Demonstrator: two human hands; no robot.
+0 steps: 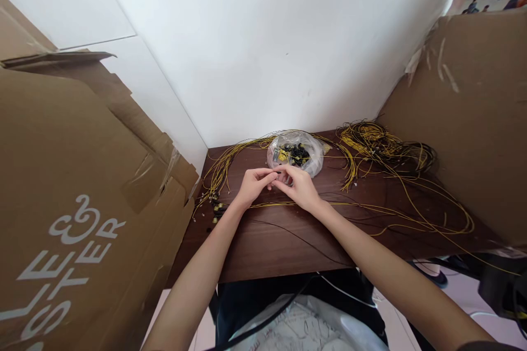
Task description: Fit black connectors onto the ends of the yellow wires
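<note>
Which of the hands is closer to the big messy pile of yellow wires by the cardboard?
Right. The right hand sits nearer the tangled wire pile; the left hand is farther off, on its other side.

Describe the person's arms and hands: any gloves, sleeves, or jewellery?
Both forearms are bare right to the picture's lower edge. The left hand and right hand wear no gloves; no rings, watch or wristband show.

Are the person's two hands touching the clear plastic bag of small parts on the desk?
Apart. The head view shows left hand and right hand meeting fingertip to fingertip, with a strip of dark desk between them and the plastic bag behind.
</note>
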